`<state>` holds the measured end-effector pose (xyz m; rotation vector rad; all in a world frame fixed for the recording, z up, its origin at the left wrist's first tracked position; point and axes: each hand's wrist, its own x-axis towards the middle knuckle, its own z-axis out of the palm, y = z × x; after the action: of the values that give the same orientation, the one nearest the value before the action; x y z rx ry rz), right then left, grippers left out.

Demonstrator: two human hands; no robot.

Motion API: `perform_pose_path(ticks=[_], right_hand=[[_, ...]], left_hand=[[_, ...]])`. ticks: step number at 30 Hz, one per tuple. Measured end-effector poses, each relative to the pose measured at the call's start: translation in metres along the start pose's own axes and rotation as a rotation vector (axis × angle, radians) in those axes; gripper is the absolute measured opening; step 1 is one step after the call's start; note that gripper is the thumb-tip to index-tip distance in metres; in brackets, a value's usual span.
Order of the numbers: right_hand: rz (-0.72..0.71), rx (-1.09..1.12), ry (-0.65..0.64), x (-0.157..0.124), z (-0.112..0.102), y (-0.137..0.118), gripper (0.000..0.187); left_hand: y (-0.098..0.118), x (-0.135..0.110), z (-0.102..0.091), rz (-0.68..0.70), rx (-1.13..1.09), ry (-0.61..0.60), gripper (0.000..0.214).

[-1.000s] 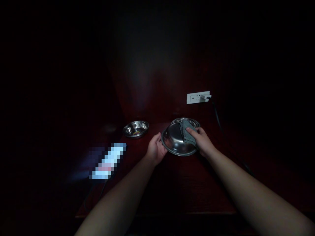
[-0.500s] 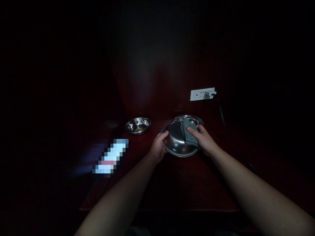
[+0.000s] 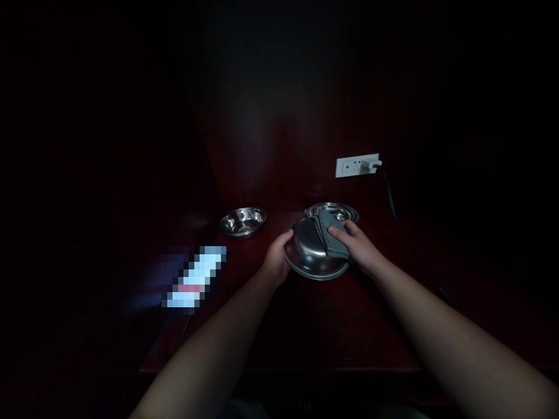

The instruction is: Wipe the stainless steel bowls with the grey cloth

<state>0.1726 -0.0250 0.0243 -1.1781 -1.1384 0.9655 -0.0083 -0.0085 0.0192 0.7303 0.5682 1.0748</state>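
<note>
A steel bowl (image 3: 305, 250) is held tilted above the dark red table, its rounded underside turned up toward me. My left hand (image 3: 276, 259) grips its left rim, the thumb lying on the outer side. In my right hand (image 3: 356, 244) is a folded grey cloth (image 3: 331, 235), pressed against the right side of the bowl's underside. The right thumb lies over the cloth, while the other fingers are partly hidden by it. Behind the held bowl, a stack of steel bowls (image 3: 351, 214) is partly covered from view. Another steel bowl (image 3: 243, 224) stands upright to the left, with a yellowish label inside.
A lit, blurred-out phone-like screen (image 3: 198, 279) lies at the left of the table (image 3: 332, 343), a cable running below it. On the back wall a white socket panel (image 3: 349, 167) holds a plug (image 3: 371, 164) with a dark cord hanging down. Surroundings are very dark.
The cloth and my right hand have shifted slightly left along the bowl's underside. The whole view has also moved a little. Both hands keep their holds.
</note>
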Motion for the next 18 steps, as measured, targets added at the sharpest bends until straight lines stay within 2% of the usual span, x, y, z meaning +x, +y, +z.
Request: perform_pose_path(ticks=[4, 9, 12, 15, 18], right_hand=[[0.007, -0.019, 0.036, 0.001, 0.002, 0.003, 0.039], [0.028, -0.031, 0.136, 0.007, 0.0, 0.012, 0.049], [0.009, -0.032, 0.191, 0.01, -0.002, 0.015, 0.049], [-0.013, -0.043, 0.168, 0.009, -0.004, 0.014, 0.047], [-0.027, -0.088, 0.121, 0.007, -0.004, 0.01, 0.046]], left_hand=[[0.001, 0.003, -0.001, -0.018, -0.027, -0.001, 0.03], [0.002, -0.001, 0.007, 0.064, -0.075, -0.011, 0.03], [-0.001, -0.008, 0.01, 0.09, 0.001, 0.017, 0.038], [-0.004, -0.013, 0.011, 0.085, 0.128, 0.075, 0.054], [-0.005, -0.014, 0.01, 0.078, 0.181, 0.108, 0.056]])
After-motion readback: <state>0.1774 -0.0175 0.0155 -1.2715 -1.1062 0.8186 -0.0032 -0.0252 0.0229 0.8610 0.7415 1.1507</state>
